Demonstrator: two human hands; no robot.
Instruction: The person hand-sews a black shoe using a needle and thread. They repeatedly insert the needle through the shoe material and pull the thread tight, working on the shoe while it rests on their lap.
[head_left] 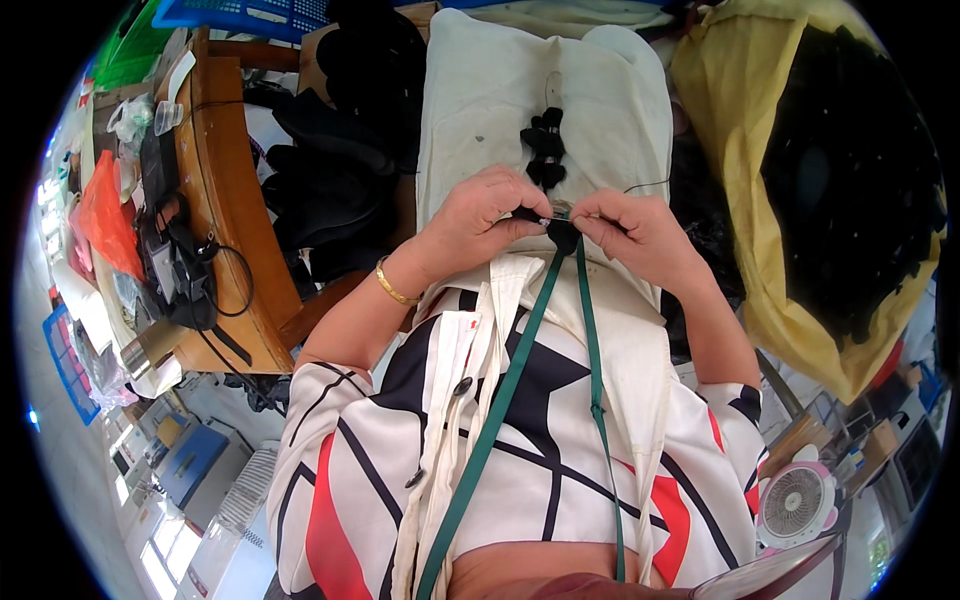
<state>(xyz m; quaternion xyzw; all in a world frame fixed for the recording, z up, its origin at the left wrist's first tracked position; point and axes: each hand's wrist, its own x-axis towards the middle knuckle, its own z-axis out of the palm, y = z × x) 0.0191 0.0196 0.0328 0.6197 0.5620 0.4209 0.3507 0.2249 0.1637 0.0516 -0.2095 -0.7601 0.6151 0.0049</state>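
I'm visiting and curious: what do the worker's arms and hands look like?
The left hand and right hand are ungloved; a gold-coloured bracelet circles the left wrist. Short white sleeves carry black lines, with some red.

No readable words, no legible labels, no brands, numbers — no signs either.

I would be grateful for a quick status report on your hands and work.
Left hand pinching small dark item; right hand pinched shut, contents unclear. Black piece between them. Green strap hanging close by.
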